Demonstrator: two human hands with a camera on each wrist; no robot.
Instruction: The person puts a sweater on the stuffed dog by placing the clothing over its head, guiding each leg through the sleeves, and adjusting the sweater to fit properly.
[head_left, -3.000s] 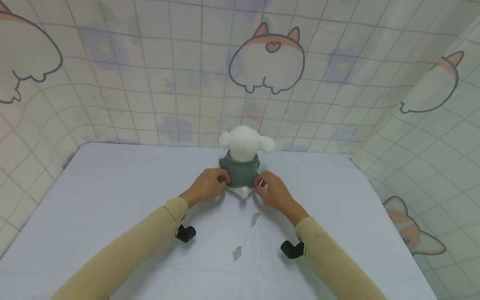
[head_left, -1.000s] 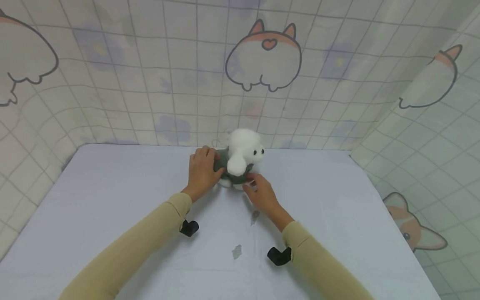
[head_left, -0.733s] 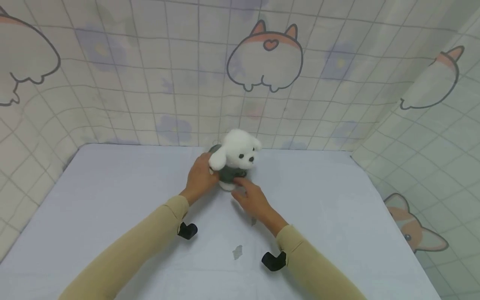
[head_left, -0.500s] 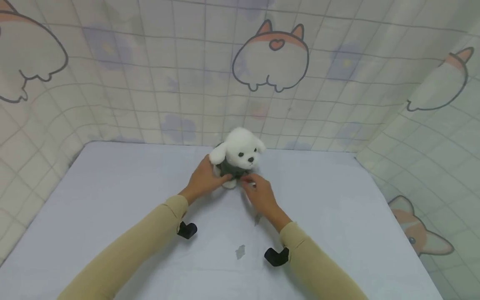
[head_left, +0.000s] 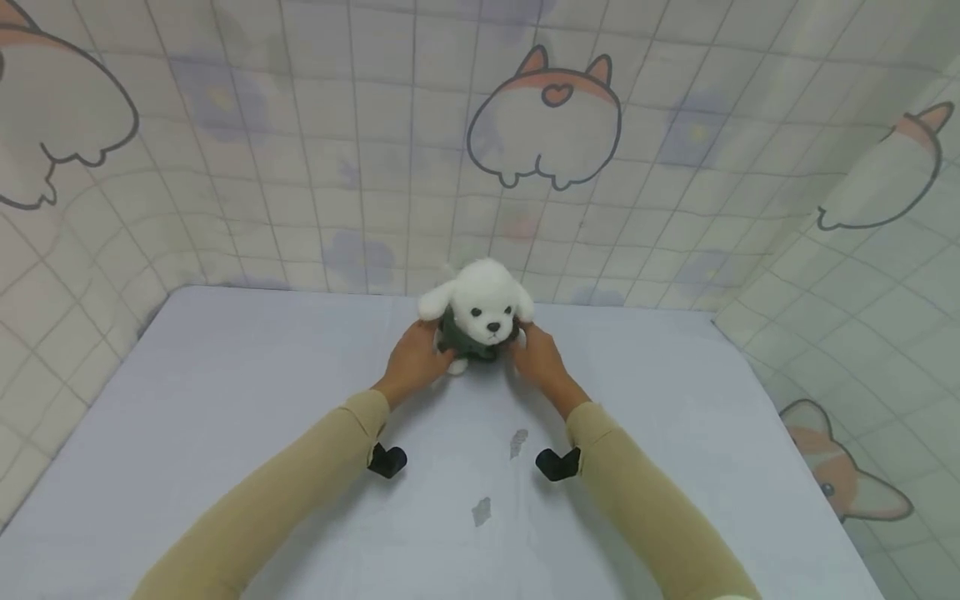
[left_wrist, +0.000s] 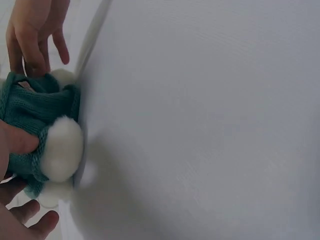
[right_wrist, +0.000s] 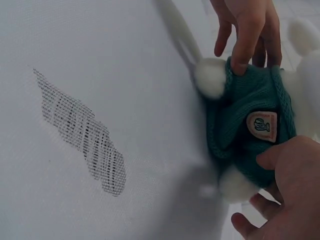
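Note:
A white plush dog [head_left: 487, 292] in a green knitted sweater [head_left: 467, 340] sits upright near the table's back edge, its face toward me. My left hand [head_left: 414, 362] holds one side of it, thumb on the sweater front. On the other side my right hand [head_left: 542, 358] grips the sweater beneath the floppy ear. The right wrist view shows a small patch [right_wrist: 262, 126] on the sweater, near the right thumb. White paws [left_wrist: 62, 150] stick out of the knit in the left wrist view. In the head view, most of the fingers are hidden behind the toy.
The white-covered table [head_left: 285, 375] has two grey mesh-like patches [head_left: 482, 511] in front of the toy. A checked curtain [head_left: 360, 150] with corgi drawings hangs behind the table and along its sides. Black wrist mounts [head_left: 388, 461] jut from both sleeves.
Three seconds ago the plush dog showed its back; it has turned round to face me. My right hand has moved from the sweater's front to the toy's right side.

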